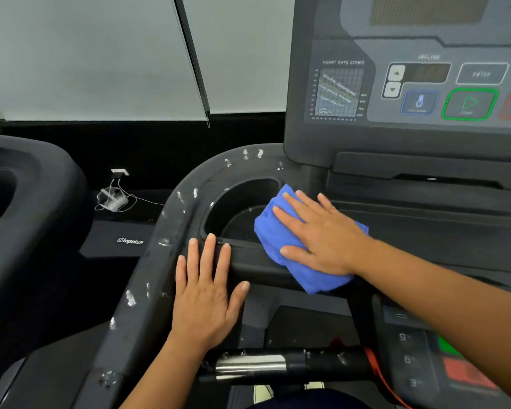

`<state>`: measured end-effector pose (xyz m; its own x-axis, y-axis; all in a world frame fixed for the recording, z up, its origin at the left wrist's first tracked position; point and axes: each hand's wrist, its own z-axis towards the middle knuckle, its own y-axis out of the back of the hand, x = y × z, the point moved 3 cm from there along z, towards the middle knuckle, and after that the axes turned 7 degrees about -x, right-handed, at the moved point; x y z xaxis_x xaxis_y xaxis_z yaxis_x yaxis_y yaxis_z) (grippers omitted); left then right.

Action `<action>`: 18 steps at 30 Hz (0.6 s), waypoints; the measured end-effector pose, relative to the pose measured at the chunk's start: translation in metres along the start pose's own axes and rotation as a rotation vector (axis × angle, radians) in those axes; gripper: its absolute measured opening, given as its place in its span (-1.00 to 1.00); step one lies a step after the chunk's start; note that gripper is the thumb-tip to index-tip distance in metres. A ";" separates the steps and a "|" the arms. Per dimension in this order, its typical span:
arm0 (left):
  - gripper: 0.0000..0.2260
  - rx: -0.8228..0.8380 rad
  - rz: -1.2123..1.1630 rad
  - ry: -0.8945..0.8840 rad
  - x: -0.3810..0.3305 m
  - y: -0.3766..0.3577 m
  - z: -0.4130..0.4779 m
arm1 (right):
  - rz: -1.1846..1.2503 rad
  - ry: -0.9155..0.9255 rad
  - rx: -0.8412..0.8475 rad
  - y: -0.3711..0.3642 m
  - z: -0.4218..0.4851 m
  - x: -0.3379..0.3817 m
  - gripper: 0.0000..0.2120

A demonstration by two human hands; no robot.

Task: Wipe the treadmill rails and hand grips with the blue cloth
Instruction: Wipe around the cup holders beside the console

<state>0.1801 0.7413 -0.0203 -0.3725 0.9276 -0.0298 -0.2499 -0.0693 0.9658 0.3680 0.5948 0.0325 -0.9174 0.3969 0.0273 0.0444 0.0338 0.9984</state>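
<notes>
Blue cloth, seemingly soft and light, lies folded beside the cup holder under the right hand, its grip spread flat, left hand spread on the rail; best taken by bunched folds.

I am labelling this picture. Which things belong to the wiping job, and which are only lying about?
For the job: blue cloth, right hand flat on it, left hand resting on the rail, metal hand grip.

Lying about: white wired device, wall socket, red cord.
</notes>
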 end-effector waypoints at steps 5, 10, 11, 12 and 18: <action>-0.37 0.029 0.010 0.004 0.001 -0.003 0.001 | -0.064 -0.056 -0.003 -0.006 0.012 0.026 -0.17; -0.37 0.055 -0.001 0.007 0.001 -0.003 0.001 | -0.028 0.224 -0.030 -0.002 -0.008 0.004 -0.24; -0.37 0.062 0.002 0.010 0.001 -0.002 0.001 | -0.017 0.144 -0.011 -0.002 -0.004 -0.004 -0.17; -0.37 0.069 0.007 0.011 0.002 -0.002 0.001 | -0.014 0.038 0.007 -0.001 0.001 -0.008 -0.11; -0.37 0.087 -0.004 0.003 0.005 0.004 0.000 | -0.097 0.127 0.011 -0.010 0.000 0.030 -0.19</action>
<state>0.1774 0.7460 -0.0161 -0.3746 0.9265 -0.0344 -0.1731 -0.0334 0.9843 0.3399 0.6060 0.0236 -0.9603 0.2718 -0.0622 -0.0429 0.0762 0.9962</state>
